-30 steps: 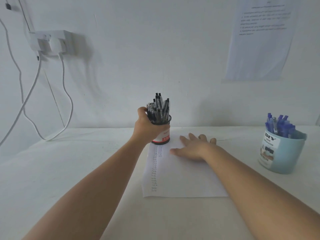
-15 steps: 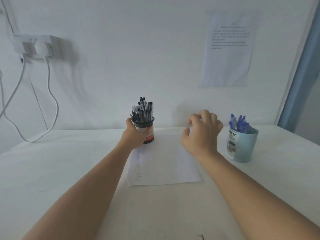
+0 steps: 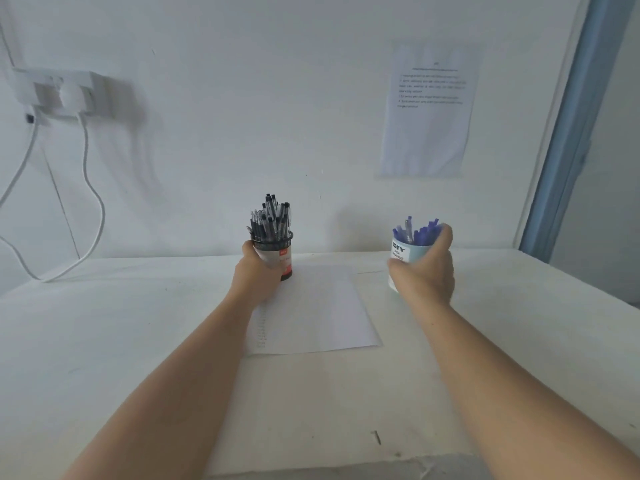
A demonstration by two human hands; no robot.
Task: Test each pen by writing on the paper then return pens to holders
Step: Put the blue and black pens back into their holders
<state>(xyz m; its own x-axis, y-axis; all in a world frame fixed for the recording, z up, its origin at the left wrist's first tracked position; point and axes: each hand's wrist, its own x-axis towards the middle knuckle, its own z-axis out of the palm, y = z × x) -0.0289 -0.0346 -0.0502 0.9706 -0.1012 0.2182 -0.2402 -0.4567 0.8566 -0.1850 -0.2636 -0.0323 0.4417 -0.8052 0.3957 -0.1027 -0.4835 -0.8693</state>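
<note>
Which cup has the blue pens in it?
The light blue cup with the DIY label, held by the right hand. The black mesh holder in the left hand has black pens.

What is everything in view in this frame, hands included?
black holder: 1, black mesh with a red and white label, at the paper's far left corner
black pens: many, black and clear, upright in the black holder
blue holder: 1, pale blue, on the table right of the paper
blue pens: several, blue, in the blue holder
paper: 1, white, faint marks down its left edge, flat at table centre
table: 1, white
wall sheet: 1, white, printed, upper right wall
socket: 1, white, upper left wall
cables: at least 2, white, hanging from the socket
door frame: 1, blue, far right
left hand: grips the black holder
right hand: grips the blue holder
</note>
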